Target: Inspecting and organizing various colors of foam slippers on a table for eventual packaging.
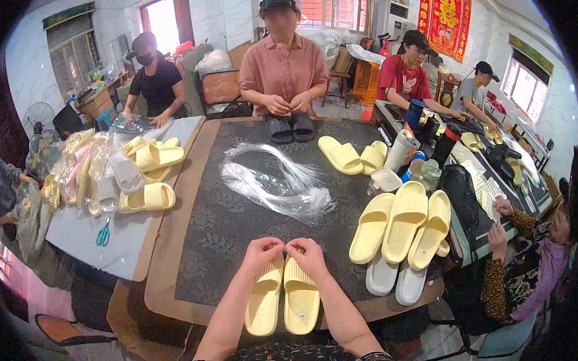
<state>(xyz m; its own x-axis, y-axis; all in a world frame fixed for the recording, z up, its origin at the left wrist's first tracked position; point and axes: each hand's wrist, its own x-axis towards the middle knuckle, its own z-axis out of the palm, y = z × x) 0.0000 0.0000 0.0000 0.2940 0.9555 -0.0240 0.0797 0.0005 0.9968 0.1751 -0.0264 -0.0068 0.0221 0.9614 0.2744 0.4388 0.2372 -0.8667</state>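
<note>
A pair of pale yellow slippers lies side by side at the near table edge: the left slipper point(262, 306) and the right slipper point(301, 305), heels toward me. Over its strap my left hand point(263, 253) is closed, thumb and fingertips pinched together. My right hand point(307, 255) is pinched likewise above the other strap, its fingertips close to the left hand's. Whatever the fingertips hold is too small to make out. Beyond my hands a loose bundle of thin clear plastic strands point(240, 181) is spread on the dark mat point(209, 241).
Yellow slippers point(406, 218) are stacked on white slippers point(381, 275) at right, with bottles point(401, 150) behind. Opposite, a person point(284, 77) stands over black slippers point(278, 130). Left, a white table point(74, 235) bears bagged slippers and teal scissors point(103, 232). Other people work around.
</note>
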